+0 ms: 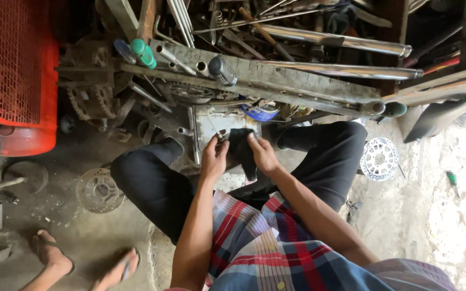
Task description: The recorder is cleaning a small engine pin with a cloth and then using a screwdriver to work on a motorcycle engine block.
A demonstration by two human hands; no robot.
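I squat on a workshop floor, knees apart. My left hand (213, 156) pinches a small metal part (222, 134) and the left edge of a black cloth (241, 148). On the cloth's right edge rests my right hand (262, 153), fingers closed on it. The cloth hangs down between both hands, just in front of a dirty grey metal box (211, 121). The small part is mostly hidden by my fingers.
A long rusty metal bar (276, 81) with tools and chrome tubes (351, 46) lies ahead. A red mesh machine (14, 70) stands at left. A brake disc (99, 189) and a sprocket (379, 158) lie on the floor. Another person's feet in sandals (52, 253) are at the lower left.
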